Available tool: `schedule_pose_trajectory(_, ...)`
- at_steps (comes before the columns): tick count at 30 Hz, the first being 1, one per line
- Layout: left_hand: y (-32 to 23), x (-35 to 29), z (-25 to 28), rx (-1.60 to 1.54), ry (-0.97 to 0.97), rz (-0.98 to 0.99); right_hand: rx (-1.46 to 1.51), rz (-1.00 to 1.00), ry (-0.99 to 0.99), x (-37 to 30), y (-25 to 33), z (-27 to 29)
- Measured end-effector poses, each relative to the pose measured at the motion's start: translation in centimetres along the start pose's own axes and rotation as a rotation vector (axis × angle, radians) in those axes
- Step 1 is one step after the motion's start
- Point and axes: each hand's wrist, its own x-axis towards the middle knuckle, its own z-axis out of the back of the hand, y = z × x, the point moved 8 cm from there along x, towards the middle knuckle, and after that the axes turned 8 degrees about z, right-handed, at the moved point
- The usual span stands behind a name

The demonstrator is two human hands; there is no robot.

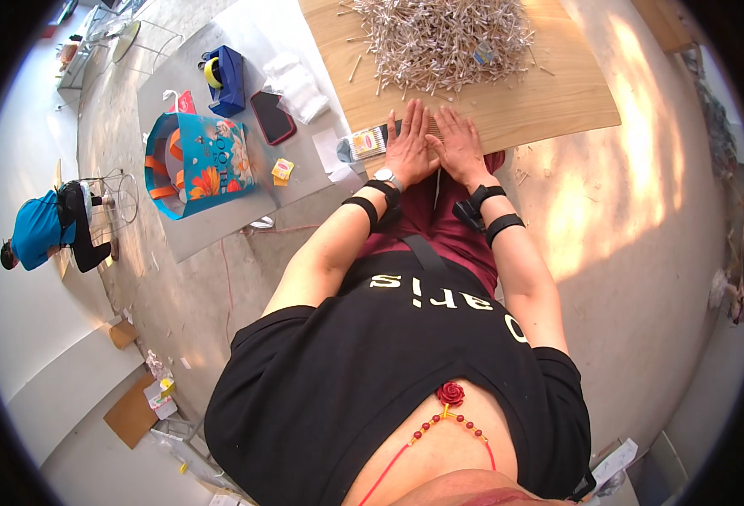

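Observation:
Both hands lie side by side at the near edge of a wooden board [557, 105], fingers stretched out flat and pointing away from me. My left hand [410, 150] has a small clear pack of cotton swabs [367, 142] with a yellow label just left of it. The thumb of my right hand [461, 148] comes close to the left one. A few thin sticks seem to show in the gap between the hands; what lies under the palms is hidden. Beyond my fingertips spreads a large heap of loose cotton swabs [439, 38].
On the grey table [292, 181] to the left stand a blue floral bag [212, 169], a blue tape dispenser [228, 84], a phone [272, 118], clear plastic bags [298, 88] and yellow labels [282, 171]. Another person [43, 228] sits at the far left.

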Motion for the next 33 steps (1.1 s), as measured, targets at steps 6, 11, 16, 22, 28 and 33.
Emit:
schedule_pose_trajectory(6,0.0,-0.1,0.3,-0.021,-0.047,-0.001,0.012,0.003,0.030,0.0,-0.1,0.0)
schedule_pose_trajectory(11,0.0,0.1,0.5,-0.021,-0.030,0.023,-0.009,0.013,0.014,0.0,-0.2,0.1)
schedule_pose_trajectory(16,1.0,0.0,1.3,-0.027,-0.017,0.060,0.134,-0.015,-0.059,-0.5,-0.9,0.5)
schedule_pose_trajectory(22,2.9,-0.9,2.0,0.098,0.015,0.075,-0.069,-0.122,-0.091,-2.3,-1.6,0.2)
schedule_pose_trajectory(28,2.9,-0.9,1.5,0.194,-0.003,0.037,-0.187,-0.164,0.005,-2.6,-0.9,-0.5)
schedule_pose_trajectory(33,2.6,-0.5,1.4,0.137,0.017,0.020,-0.194,-0.160,0.008,-2.3,-0.7,-1.0)
